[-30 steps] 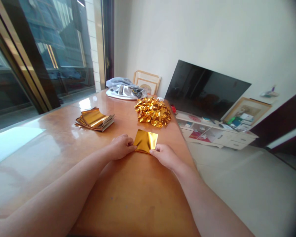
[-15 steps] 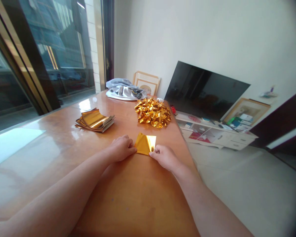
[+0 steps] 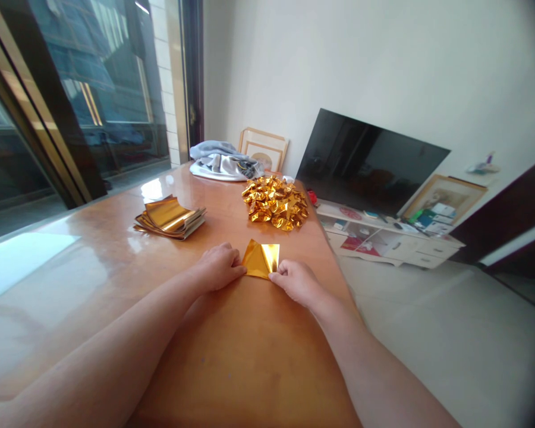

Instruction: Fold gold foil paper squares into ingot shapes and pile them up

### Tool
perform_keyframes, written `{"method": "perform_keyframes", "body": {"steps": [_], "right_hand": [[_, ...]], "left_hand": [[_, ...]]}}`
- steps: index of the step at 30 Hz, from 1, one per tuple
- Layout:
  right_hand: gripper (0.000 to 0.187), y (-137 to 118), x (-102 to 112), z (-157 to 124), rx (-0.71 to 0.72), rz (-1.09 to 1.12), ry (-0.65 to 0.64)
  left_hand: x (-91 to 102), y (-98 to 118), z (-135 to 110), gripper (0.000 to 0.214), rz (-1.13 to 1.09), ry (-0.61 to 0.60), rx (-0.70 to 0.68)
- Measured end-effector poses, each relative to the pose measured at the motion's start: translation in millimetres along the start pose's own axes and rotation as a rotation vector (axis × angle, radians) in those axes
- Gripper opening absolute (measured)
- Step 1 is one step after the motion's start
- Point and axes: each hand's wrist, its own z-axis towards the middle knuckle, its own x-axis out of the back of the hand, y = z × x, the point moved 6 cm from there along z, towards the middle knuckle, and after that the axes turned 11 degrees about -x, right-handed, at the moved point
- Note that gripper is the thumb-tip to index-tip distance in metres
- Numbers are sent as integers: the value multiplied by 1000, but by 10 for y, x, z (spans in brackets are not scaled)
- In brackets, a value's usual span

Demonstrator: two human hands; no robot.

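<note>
Both hands (image 3: pixel 223 266) pinch a gold sheet (image 3: pixel 255 263)

From where I stand, the gold sheet is near the middle of things, low over the wooden table (image 3: pixel 232 351); whether it lies flat against the top I can't tell. Taking it as the centre of a clock, with twelve pointing away from the person, the left hand comes in at nine, fingers curled, its tips nipping the near left corner. The right hand (image 3: pixel 298 280) sits at four, thumb and bent fingers closed on the near right corner. The sheet is bent between them, duller on the left, with a bright gleam down its right side.

At ten o'clock, well apart from the hands, lies a loose stack of gold sheets (image 3: pixel 172 215), the top one curling up. Just past twelve is a heap of crumpled-looking gold pieces (image 3: pixel 275 205). A grey-blue bundle (image 3: pixel 223 163) rests at eleven, near the table's far end, and a dark television (image 3: pixel 370 163) leans across my view at two.
</note>
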Motion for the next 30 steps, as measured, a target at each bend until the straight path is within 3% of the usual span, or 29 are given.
{"method": "perform_keyframes", "body": {"steps": [8, 12, 16, 22, 30], "right_hand": [[22, 3, 3, 4, 2, 5, 8], [24, 2, 4, 6, 4, -16, 15], [23, 4, 7, 6, -5, -23, 14], [22, -25, 41, -16, -30, -28, 20], [25, -30, 80, -52, -29, 1, 69]], "left_hand": [[-1, 17, -23, 22, 48, 82, 5], [10, 149, -31, 15, 119, 174, -163], [-8, 343, -51, 14, 165, 129, -346], [-37, 529, -73, 18, 232, 55, -495], [-62, 552, -74, 23, 368, -27, -535]]}}
